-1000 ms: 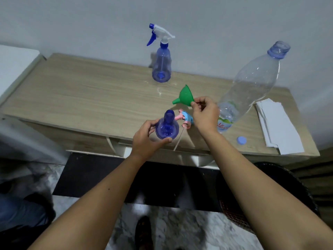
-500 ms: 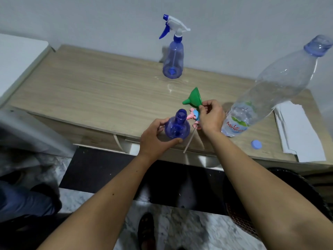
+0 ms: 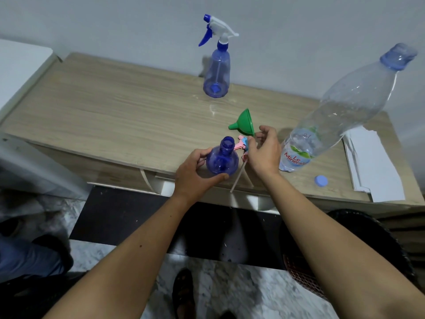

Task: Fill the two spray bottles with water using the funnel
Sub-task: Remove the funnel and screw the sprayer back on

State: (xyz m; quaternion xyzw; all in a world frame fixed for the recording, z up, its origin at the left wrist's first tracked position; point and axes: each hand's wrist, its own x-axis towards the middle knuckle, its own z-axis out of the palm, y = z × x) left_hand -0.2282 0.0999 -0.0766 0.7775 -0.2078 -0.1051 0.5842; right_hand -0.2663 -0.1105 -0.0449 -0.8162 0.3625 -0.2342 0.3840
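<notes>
My left hand (image 3: 195,173) grips the open bottle (image 3: 222,161) upright; my right hand (image 3: 264,150) pinches the funnel (image 3: 245,123) just right of the neck, spout pointing left toward it.

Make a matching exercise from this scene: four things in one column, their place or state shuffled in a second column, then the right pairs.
Things:
1. funnel
2. far spray bottle
3. near spray bottle
4. blue cap

Place or state:
A. lying loose on the table by the paper
B. open neck, held by the left hand
C. pinched at the rim by the right hand
D. standing at the wall, trigger head on

Pairs: 1-C, 2-D, 3-B, 4-A
</notes>
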